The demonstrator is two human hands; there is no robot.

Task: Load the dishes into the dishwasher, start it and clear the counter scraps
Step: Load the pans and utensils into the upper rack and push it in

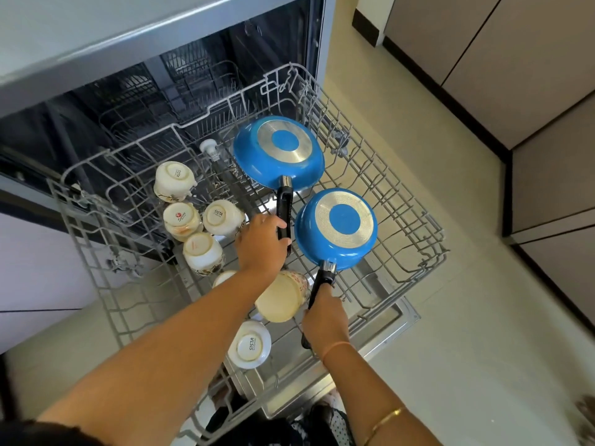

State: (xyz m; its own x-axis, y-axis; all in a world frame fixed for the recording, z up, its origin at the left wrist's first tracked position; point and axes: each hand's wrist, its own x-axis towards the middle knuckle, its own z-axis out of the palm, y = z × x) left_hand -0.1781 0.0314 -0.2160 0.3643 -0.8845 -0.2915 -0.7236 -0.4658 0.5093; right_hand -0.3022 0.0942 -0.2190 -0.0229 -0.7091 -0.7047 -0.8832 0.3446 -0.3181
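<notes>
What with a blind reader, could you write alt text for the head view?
The left hand grips the farther blue frying pan, the right hand the nearer pan, both bottom-up at the pulled-out dishwasher rack; inverted cream cups sit on its left.

Pulled-out wire rack [402, 201] with upturned cups [175, 180]

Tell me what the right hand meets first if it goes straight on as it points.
The right hand points along the handle of the nearer blue pan; pushed on, that pan probably meets the rack wires, passing right of the farther pan. Depth unclear.
</notes>
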